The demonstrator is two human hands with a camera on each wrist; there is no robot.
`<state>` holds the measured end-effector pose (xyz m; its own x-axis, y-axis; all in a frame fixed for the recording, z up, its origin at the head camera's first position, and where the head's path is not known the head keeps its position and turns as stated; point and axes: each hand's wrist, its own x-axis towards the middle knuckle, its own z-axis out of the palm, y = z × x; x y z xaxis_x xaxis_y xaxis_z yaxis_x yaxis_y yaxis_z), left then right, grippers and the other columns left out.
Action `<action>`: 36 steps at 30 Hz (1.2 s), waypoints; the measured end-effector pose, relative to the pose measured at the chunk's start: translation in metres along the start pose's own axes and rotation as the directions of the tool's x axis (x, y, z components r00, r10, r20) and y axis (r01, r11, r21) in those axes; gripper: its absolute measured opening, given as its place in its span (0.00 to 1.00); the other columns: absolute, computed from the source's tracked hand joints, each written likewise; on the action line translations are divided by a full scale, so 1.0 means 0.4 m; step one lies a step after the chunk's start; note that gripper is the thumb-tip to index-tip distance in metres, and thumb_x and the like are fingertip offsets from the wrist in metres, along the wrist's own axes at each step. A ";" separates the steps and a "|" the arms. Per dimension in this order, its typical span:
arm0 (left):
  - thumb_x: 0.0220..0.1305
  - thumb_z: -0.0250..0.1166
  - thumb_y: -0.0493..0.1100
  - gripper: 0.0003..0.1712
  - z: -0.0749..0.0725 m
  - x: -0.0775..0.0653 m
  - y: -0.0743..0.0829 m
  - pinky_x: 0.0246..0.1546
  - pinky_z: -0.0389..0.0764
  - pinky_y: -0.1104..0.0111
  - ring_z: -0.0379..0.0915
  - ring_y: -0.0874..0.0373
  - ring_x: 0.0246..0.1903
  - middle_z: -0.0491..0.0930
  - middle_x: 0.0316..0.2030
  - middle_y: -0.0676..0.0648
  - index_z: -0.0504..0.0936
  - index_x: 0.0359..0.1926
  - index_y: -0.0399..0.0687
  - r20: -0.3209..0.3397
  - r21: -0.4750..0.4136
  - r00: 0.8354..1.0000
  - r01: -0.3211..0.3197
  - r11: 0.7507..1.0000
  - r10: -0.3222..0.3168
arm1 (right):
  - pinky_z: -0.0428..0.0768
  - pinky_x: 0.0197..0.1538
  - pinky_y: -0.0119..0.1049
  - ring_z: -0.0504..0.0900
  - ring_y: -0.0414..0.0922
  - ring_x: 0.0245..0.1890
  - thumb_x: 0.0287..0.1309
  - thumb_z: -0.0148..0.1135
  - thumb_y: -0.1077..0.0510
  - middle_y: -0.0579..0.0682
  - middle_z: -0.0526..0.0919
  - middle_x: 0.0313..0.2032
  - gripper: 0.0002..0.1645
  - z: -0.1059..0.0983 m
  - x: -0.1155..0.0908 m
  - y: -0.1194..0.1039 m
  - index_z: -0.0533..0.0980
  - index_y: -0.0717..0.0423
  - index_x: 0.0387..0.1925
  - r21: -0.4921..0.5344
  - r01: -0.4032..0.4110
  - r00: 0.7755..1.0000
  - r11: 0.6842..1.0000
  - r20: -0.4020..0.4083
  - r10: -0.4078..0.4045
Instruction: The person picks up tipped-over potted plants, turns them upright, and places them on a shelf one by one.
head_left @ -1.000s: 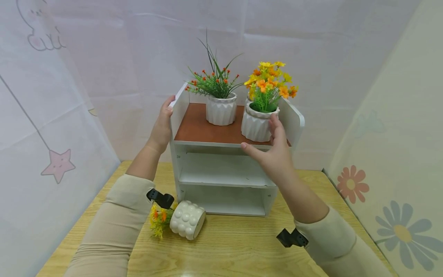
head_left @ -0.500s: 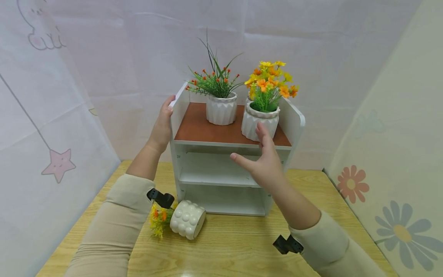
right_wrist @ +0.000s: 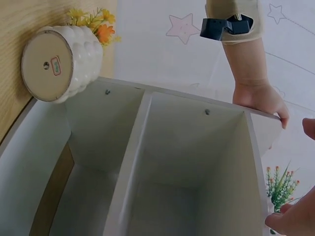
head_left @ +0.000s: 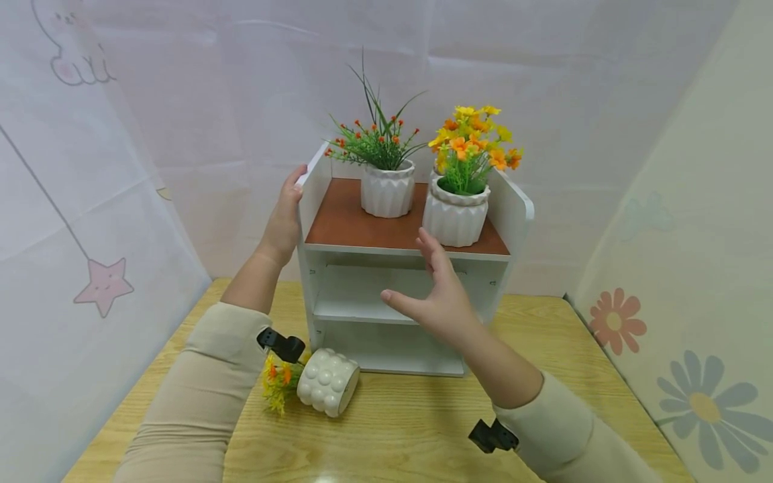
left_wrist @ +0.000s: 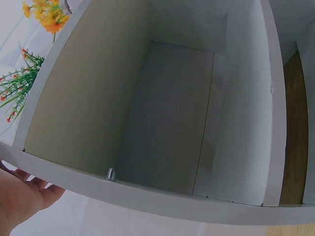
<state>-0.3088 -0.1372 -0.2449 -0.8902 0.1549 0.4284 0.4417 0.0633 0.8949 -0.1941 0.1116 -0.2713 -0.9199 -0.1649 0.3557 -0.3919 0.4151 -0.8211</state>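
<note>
A small white shelf unit point(head_left: 344, 225) with a reddish-brown top stands on the wooden table. My left hand point(head_left: 282, 225) grips its left side panel near the upper edge; in the right wrist view the left hand's fingertips point(right_wrist: 284, 118) hook over that edge. My right hand point(head_left: 443, 298) is in front of the middle compartment, thumb and fingers spread, holding nothing. On the top board stand a ribbed white pot of yellow and orange flowers point(head_left: 455, 218) and another of grass with small red blooms point(head_left: 388, 191). A further white rim point(head_left: 433, 173) shows partly behind the yellow flowers.
A bubbled cream pot point(head_left: 328, 382) lies on its side on the table point(head_left: 410, 429), left of centre, its yellow and orange flowers point(head_left: 278, 386) pointing left. Printed cloth walls point(head_left: 181, 100) enclose the table at the back and both sides.
My right hand has left the yellow-flower pot and moved down, left and toward me. The left hand stays on the side panel. The pots have not moved.
</note>
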 end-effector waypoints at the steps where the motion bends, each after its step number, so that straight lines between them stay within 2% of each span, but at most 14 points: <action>1: 0.70 0.28 0.52 0.36 0.000 0.000 0.000 0.71 0.48 0.47 0.48 0.48 0.70 0.52 0.72 0.39 0.42 0.78 0.53 0.000 -0.001 1.000 0.001 1.000 -0.001 | 0.52 0.75 0.50 0.51 0.48 0.76 0.48 0.75 0.56 0.51 0.55 0.75 0.62 0.004 -0.002 0.001 0.46 0.49 0.77 0.003 0.001 1.000 1.000 0.005 -0.001; 7: 0.70 0.28 0.52 0.36 0.002 0.002 0.001 0.70 0.49 0.48 0.49 0.46 0.69 0.51 0.72 0.38 0.41 0.78 0.53 0.002 -0.002 1.000 -0.005 1.000 0.005 | 0.53 0.75 0.49 0.52 0.47 0.76 0.47 0.75 0.54 0.47 0.55 0.75 0.62 0.033 -0.012 0.013 0.47 0.46 0.77 0.009 -0.006 0.999 1.000 0.041 0.006; 14: 0.70 0.28 0.52 0.36 0.002 0.005 -0.002 0.69 0.49 0.48 0.49 0.46 0.69 0.51 0.71 0.36 0.41 0.77 0.52 0.006 -0.012 1.000 -0.014 1.000 0.014 | 0.55 0.75 0.48 0.54 0.48 0.75 0.45 0.77 0.54 0.49 0.58 0.74 0.63 0.073 -0.017 0.042 0.49 0.45 0.76 -0.007 -0.011 0.998 1.000 0.068 0.012; 23: 0.70 0.28 0.52 0.36 0.002 0.006 -0.004 0.69 0.50 0.48 0.50 0.47 0.68 0.53 0.71 0.38 0.42 0.77 0.53 0.001 -0.006 1.000 -0.010 1.000 0.010 | 0.58 0.72 0.55 0.55 0.51 0.75 0.45 0.78 0.51 0.49 0.57 0.75 0.62 0.124 -0.019 0.094 0.50 0.44 0.76 -0.043 -0.068 0.993 0.997 0.091 0.072; 36: 0.69 0.28 0.51 0.36 0.003 0.003 -0.003 0.69 0.51 0.48 0.51 0.47 0.68 0.54 0.70 0.38 0.42 0.77 0.53 -0.006 0.002 1.000 -0.007 1.000 0.007 | 0.60 0.69 0.61 0.56 0.56 0.74 0.47 0.75 0.48 0.52 0.54 0.75 0.61 0.195 -0.036 0.155 0.49 0.45 0.77 -0.097 -0.136 0.967 0.986 0.204 0.154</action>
<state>-0.3102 -0.1360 -0.2455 -0.8879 0.1492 0.4351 0.4478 0.0645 0.8918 -0.2059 0.0698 -0.3622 -0.9522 -0.2781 0.1265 -0.2597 0.5186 -0.8146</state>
